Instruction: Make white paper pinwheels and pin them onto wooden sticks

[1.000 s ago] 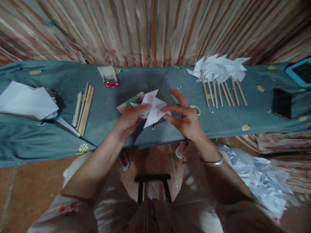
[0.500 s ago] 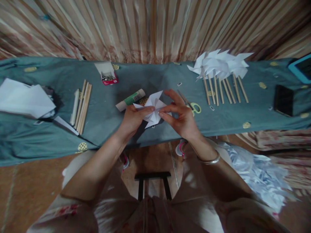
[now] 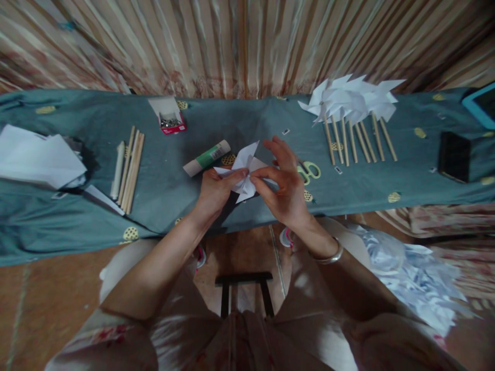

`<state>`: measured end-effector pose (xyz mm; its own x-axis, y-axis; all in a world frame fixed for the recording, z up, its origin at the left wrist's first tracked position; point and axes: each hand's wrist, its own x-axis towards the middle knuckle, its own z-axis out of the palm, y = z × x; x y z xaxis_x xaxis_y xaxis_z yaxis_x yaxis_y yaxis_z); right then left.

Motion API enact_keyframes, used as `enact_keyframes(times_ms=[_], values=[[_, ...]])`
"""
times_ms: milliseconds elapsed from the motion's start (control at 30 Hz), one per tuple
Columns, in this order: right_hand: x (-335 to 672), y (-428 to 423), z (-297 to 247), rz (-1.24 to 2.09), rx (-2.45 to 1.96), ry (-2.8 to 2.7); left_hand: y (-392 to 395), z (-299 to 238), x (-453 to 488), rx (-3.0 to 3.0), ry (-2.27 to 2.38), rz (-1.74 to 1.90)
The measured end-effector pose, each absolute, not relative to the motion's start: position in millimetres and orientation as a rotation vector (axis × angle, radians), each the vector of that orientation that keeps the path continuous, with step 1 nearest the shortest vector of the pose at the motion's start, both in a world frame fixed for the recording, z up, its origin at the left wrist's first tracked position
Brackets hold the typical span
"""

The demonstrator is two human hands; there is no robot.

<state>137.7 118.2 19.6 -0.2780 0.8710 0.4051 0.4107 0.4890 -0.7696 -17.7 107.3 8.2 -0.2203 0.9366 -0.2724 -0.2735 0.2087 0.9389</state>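
A white paper pinwheel [image 3: 246,154] is held up over the table between my two hands. My left hand [image 3: 216,191] grips it from the left, its thumb pressed near the centre of the folded blades. At the right of the centre, the thumb and forefinger of my right hand [image 3: 284,183] are pinched together on the pinwheel, the other fingers raised. Anything small inside that pinch is hidden. A glue stick [image 3: 208,157] with a green label lies just beyond my left hand. Green-handled scissors [image 3: 309,171] lie beside my right hand, their blades partly covered by it.
On the blue-green tablecloth [image 3: 251,116] are an open red box [image 3: 172,123] of small metal pieces, several wooden sticks [image 3: 133,170], and a paper stack [image 3: 36,159]. Finished pinwheels on sticks [image 3: 351,100] lie at right, near a black phone [image 3: 453,157]. A paper-filled plastic bag [image 3: 410,273] stands below.
My right hand has shifted slightly left, its thumb and forefinger drawing together at the pinwheel's centre. Its other fingers have lifted, and it now covers the scissors' blades. My left hand keeps its hold.
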Motion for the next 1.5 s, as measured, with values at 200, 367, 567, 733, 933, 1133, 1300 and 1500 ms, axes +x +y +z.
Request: enact_keyframes(times_ms=[200,367,567,733,933,1133,1300,1500], values=[[137,118,22,0.696,-1.092,-1.865,107,7,-16,0.731,1.269,1.323],[135,119,16,0.539,-1.057,-1.905,107,2,-15,0.703,1.191,1.339],[135,122,9,0.369,-1.05,-1.934,107,2,-13,0.608,1.094,1.351],[135,122,8,0.367,-1.055,-1.932,106,4,-11,0.572,1.063,1.347],[135,124,7,0.471,-1.096,-1.893,106,4,-12,0.591,1.065,1.34],[136,125,7,0.43,-1.12,-1.915,105,2,-12,0.613,1.088,1.351],[137,125,7,0.38,-1.12,-1.934,105,3,-12,0.652,1.165,1.329],[136,124,9,0.432,-1.165,-1.936,105,0,-11,0.704,1.239,1.378]])
